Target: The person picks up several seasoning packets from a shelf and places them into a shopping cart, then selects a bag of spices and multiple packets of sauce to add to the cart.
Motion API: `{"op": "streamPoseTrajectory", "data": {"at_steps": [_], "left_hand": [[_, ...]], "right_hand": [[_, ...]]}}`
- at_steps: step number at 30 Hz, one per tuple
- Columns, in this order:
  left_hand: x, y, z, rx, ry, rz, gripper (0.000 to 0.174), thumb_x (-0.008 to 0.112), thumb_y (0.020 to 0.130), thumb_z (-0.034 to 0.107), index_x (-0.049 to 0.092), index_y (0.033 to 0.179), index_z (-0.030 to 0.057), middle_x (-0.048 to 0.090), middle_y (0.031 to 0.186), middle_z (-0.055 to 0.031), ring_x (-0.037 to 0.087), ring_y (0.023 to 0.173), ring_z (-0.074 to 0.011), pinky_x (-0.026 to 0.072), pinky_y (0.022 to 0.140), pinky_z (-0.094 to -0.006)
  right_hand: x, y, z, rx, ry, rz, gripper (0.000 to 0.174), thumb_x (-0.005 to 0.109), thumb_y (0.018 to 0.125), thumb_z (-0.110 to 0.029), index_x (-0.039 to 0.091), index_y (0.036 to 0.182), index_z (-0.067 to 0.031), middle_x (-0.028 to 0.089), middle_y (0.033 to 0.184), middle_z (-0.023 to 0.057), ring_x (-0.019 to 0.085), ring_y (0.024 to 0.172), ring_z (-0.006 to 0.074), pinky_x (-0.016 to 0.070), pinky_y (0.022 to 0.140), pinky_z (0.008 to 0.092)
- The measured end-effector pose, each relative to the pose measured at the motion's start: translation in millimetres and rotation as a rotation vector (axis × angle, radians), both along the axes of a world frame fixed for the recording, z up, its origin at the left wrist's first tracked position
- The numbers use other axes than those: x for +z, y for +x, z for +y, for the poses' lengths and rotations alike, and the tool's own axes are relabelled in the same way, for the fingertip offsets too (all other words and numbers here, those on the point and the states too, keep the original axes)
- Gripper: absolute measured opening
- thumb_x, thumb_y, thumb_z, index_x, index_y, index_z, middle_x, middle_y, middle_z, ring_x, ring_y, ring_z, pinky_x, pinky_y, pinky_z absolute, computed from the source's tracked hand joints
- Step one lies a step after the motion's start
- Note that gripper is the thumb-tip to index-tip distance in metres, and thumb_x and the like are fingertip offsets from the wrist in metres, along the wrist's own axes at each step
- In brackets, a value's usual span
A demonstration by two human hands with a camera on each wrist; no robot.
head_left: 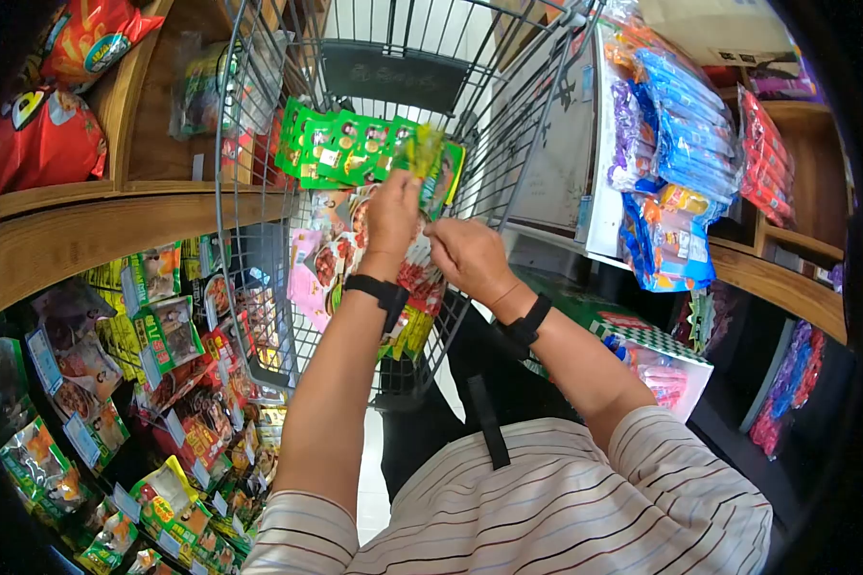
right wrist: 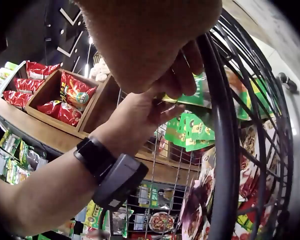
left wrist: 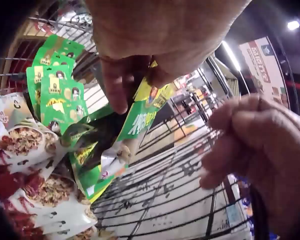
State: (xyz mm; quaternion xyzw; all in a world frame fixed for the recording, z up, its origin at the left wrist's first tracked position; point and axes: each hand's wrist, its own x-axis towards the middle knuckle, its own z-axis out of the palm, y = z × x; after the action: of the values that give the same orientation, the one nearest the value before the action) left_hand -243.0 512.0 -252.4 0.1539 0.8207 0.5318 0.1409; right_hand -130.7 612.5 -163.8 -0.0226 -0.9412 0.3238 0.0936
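My left hand (head_left: pixel 391 216) is over the shopping cart and pinches a green and yellow snack packet (left wrist: pixel 140 117) by its upper end. Below the fingers, the packet hangs among more green packets. Beside it, my right hand (left wrist: pixel 260 140) has its fingers loosely bent, with a gap between them and the packet in the left wrist view. A row of green packets (head_left: pixel 340 149) lies fanned out at the cart's far side. Nearer me are white and red packets with food pictures (left wrist: pixel 45 190) and a pink packet (head_left: pixel 307 283).
The wire cart (head_left: pixel 230 211) surrounds both hands. At left, a wooden shelf (head_left: pixel 115 235) carries red snack bags (head_left: pixel 48 144), with many hanging packets (head_left: pixel 168 335) below. Blue packs (head_left: pixel 681 125) stand on a white display at right, above a checkered box (head_left: pixel 662 359).
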Motion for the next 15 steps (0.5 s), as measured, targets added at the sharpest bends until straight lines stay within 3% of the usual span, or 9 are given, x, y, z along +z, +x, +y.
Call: {"op": "streamPoseTrajectory", "data": {"at_steps": [4,5,7,8,11,14,15], "left_hand": [[-50.0,36.0,10.9,-0.239,0.033,-0.185,0.019,0.055,0.093,0.021,0.059,0.101,0.0042,0.063,0.094,-0.0221,0.061,0.089,-0.0418,0.048,0.076,-0.0472],[-67.0,41.6,12.5,-0.265,0.056,-0.154,0.018,0.057,0.093,0.02,0.06,0.1,0.004,0.063,0.092,-0.0204,0.061,0.087,-0.0377,0.0481,0.076,-0.0443],[-71.4,45.4,17.5,-0.318,0.101,-0.092,0.016,0.06,0.093,0.018,0.061,0.099,0.0035,0.063,0.089,-0.017,0.061,0.083,-0.0296,0.0483,0.075,-0.0385],[-73.4,49.2,19.9,-0.309,-0.021,0.003,0.015,0.059,0.092,0.016,0.06,0.1,0.0034,0.063,0.09,-0.0163,0.062,0.085,-0.0289,0.0486,0.076,-0.0392],[-45.8,40.9,29.0,-0.188,-0.062,0.092,0.015,0.058,0.092,0.016,0.061,0.1,0.0032,0.065,0.092,-0.0154,0.062,0.086,-0.025,0.0486,0.076,-0.0393],[-75.6,41.9,24.1,-0.304,0.122,-0.141,0.019,0.058,0.092,0.02,0.062,0.101,0.0037,0.067,0.101,-0.0159,0.064,0.092,-0.0257,0.0493,0.079,-0.0398],[-69.1,43.2,23.8,-0.331,0.083,-0.166,0.02,0.058,0.091,0.022,0.064,0.1,0.0045,0.068,0.099,-0.0172,0.065,0.092,-0.0303,0.0501,0.078,-0.041]], "right_hand": [[-2.4,2.3,1.9,0.001,-0.016,-0.053,0.01,0.063,0.084,-0.01,0.063,0.094,-0.0075,0.064,0.079,0.0126,0.064,0.074,0.0342,0.0503,0.068,0.0431],[-2.5,1.6,1.4,0.001,-0.03,-0.036,0.01,0.063,0.084,-0.01,0.063,0.094,-0.0075,0.063,0.078,0.0128,0.063,0.074,0.0345,0.0499,0.068,0.0432],[-2.2,1.7,3.0,0.006,-0.05,-0.025,0.01,0.063,0.084,-0.01,0.063,0.094,-0.0072,0.062,0.078,0.0132,0.062,0.074,0.0348,0.0496,0.068,0.0433],[-2.1,2.5,3.7,0.011,-0.059,-0.033,0.01,0.063,0.084,-0.01,0.063,0.094,-0.007,0.062,0.078,0.0134,0.062,0.074,0.0348,0.0496,0.068,0.0432],[0.3,0.9,10.1,0.039,-0.067,-0.043,0.012,0.063,0.083,-0.01,0.061,0.094,-0.0069,0.063,0.08,0.0143,0.062,0.076,0.0365,0.0498,0.068,0.0449],[17.6,-14.1,19.8,0.047,-0.054,0.036,0.014,0.063,0.082,-0.01,0.06,0.094,-0.0068,0.063,0.081,0.0145,0.063,0.078,0.0366,0.0501,0.069,0.0452],[21.2,-20.4,24.2,0.047,-0.046,0.077,0.014,0.063,0.081,-0.009,0.061,0.094,-0.0068,0.064,0.081,0.0144,0.063,0.078,0.0363,0.0502,0.07,0.045]]}}
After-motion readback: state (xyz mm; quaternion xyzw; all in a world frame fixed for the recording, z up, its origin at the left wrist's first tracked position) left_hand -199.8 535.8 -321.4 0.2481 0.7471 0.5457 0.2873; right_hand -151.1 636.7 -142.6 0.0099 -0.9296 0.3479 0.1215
